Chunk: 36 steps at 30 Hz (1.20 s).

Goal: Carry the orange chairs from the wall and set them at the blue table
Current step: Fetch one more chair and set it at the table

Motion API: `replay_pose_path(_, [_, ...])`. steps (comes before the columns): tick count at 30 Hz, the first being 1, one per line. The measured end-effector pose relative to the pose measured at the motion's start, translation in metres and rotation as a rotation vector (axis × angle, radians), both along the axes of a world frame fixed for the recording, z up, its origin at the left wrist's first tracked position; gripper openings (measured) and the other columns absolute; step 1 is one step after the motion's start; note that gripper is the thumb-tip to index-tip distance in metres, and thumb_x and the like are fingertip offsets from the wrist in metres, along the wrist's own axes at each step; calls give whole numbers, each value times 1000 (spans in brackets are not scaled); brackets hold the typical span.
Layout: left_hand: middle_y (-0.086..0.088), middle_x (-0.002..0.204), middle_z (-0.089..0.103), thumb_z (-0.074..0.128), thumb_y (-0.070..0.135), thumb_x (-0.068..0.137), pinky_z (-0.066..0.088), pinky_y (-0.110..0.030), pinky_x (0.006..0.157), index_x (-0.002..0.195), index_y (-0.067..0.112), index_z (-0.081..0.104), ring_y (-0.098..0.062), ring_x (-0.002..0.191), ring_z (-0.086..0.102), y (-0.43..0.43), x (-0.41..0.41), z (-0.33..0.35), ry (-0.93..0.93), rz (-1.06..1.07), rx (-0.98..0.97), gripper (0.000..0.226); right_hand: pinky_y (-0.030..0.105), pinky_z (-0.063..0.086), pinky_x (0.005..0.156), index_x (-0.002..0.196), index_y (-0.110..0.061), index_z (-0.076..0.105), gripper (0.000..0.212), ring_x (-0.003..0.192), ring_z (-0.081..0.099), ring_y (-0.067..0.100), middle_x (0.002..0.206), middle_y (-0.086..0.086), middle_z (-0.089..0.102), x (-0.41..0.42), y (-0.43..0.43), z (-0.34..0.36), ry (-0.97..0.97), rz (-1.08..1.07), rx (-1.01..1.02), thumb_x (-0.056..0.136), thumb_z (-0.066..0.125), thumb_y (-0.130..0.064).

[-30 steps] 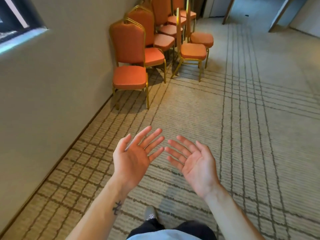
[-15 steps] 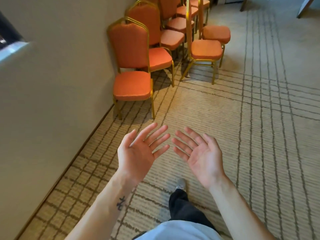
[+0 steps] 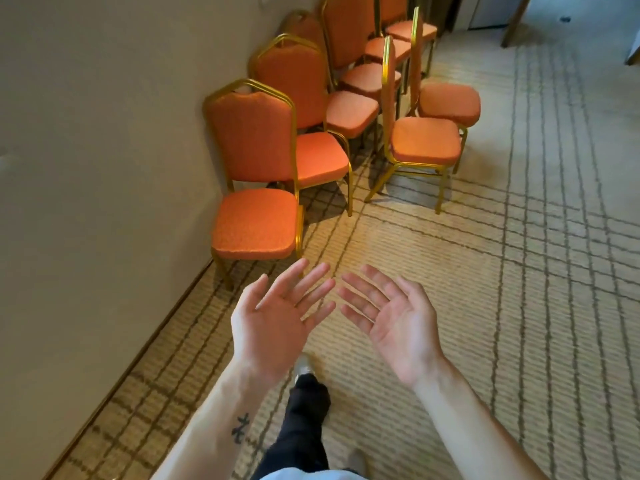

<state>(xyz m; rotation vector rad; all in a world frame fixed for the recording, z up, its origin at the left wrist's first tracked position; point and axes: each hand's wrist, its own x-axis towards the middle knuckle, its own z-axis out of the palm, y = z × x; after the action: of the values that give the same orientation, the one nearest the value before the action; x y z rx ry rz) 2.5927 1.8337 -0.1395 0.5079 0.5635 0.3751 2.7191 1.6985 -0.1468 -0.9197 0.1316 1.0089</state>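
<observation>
Several orange chairs with gold frames stand in a row along the beige wall at upper centre. The nearest chair point(image 3: 254, 221) faces me, its seat just beyond my fingertips. A second chair point(image 3: 320, 157) stands behind it. Another chair point(image 3: 424, 143) sits apart to the right, turned sideways. My left hand point(image 3: 277, 320) and my right hand point(image 3: 391, 320) are held out palm up, fingers straight, side by side and holding nothing. The blue table is not in view.
The beige wall point(image 3: 104, 168) runs along the left with a baseboard at the floor. Striped beige carpet point(image 3: 519, 271) spreads to the right. My dark trouser leg and shoe point(image 3: 304, 367) step forward below my hands. A doorway shows at the top right.
I have walked closer to the chairs, which now appear larger and lower in view. Both hands stay out, palms up and holding nothing. One foot has stepped forward.
</observation>
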Motion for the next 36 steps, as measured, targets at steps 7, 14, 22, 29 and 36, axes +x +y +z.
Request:
replay_pose_path(7, [-21,144,59,28,45,105,31,-59,119,147,8,51,-40,135,55,112,115,-20,-19,4,-68,60,53,45,107,140,-4,54,53,126,61,41,135,23,64,107,108,-1,-33,-39,-47,104,36,-38])
replay_pose_path(14, [-21,143,59,30,45,103,29,-60,120,146,7,49,-40,135,54,213,222,-5,-23,-60,-61,61,54,45,107,140,-3,54,52,123,63,41,133,24,65,201,202,20,-71,-67,-40,106,34,-37])
replay_pose_path(22, [-20,143,60,29,46,103,28,-59,120,147,9,49,-39,134,56,282,324,-9,1,19,-77,61,54,45,106,140,-5,55,51,123,64,39,132,22,66,318,279,13,-73,-24,-46,107,33,-38])
replay_pose_path(29, [-22,146,57,30,51,102,31,-59,118,148,8,49,-43,135,54,328,432,-20,-14,216,-126,66,53,47,104,139,-5,56,51,121,65,39,130,22,67,444,349,-11,-7,110,-23,107,32,-37])
replay_pose_path(36, [-21,144,59,28,51,103,30,-60,118,146,8,51,-43,134,55,378,495,-17,6,416,-130,66,53,47,105,137,-4,57,50,122,64,39,131,22,67,537,430,-9,-12,283,-10,107,34,-37])
